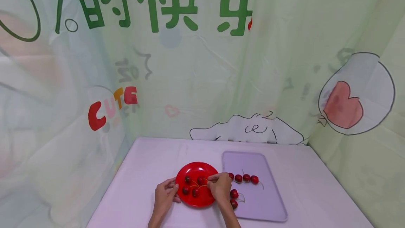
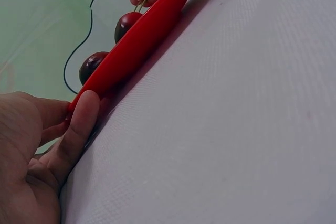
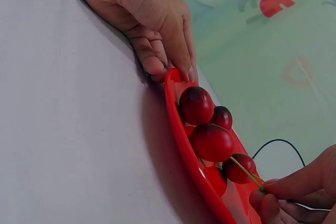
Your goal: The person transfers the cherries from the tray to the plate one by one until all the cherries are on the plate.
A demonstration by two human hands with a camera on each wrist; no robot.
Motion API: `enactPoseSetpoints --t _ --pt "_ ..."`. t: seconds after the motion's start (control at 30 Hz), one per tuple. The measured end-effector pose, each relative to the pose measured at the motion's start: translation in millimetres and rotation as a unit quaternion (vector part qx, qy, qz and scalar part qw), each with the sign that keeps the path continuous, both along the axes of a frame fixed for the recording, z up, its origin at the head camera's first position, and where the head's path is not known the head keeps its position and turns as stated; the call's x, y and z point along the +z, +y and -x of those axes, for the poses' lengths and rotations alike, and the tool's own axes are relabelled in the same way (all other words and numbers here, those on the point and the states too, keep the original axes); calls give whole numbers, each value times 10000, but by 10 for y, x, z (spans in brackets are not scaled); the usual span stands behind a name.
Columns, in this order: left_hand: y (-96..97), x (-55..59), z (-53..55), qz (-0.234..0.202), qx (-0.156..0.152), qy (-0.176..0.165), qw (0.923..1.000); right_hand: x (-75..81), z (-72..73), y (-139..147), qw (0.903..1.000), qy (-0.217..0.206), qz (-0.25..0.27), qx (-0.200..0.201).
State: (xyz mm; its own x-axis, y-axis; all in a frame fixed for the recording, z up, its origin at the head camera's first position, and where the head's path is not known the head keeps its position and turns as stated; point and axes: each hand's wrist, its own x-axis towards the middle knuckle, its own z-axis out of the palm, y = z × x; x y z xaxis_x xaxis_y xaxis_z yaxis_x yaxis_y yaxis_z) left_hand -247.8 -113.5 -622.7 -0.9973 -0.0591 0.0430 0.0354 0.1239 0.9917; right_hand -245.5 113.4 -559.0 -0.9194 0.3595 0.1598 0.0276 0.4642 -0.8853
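A round red plate [image 1: 202, 166] sits on the table with several dark red cherries [image 1: 195, 192] on it. My left hand [image 1: 164, 193] holds the plate's left rim between thumb and fingers, as the left wrist view also shows. Over the plate's right side, my right hand [image 1: 220, 186] pinches the green stem [image 3: 247, 172] of a cherry [image 3: 212, 143] between thumb and fingertip. That cherry lies low among the others; whether it touches the plate cannot be told. Part of the plate's right rim is hidden behind the right hand.
Right of the plate lies a lavender tray [image 1: 262, 200]. A row of several cherries [image 1: 246, 177] crosses it, and two more cherries [image 1: 234, 194] lie nearer its front left. Printed curtains [image 1: 205, 80] hang behind and beside the pale table [image 1: 126, 192].
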Motion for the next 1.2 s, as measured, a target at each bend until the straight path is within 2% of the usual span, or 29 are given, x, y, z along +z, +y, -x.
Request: enactPoseSetpoints --t 0.4,0.7,0.93,1.2 --pt "-9 68 -46 102 44 -70 9999 -13 -36 -94 9999 -145 -23 -16" --pt "-15 28 -26 23 -11 -5 10000 -20 -30 -123 9996 78 -258 -108" --pt "3 5 -15 77 34 -143 9999 -19 -41 -139 9989 61 -434 -143" --pt "-3 -4 12 52 49 -57 10000 5 -26 -152 9988 -50 -492 -12"
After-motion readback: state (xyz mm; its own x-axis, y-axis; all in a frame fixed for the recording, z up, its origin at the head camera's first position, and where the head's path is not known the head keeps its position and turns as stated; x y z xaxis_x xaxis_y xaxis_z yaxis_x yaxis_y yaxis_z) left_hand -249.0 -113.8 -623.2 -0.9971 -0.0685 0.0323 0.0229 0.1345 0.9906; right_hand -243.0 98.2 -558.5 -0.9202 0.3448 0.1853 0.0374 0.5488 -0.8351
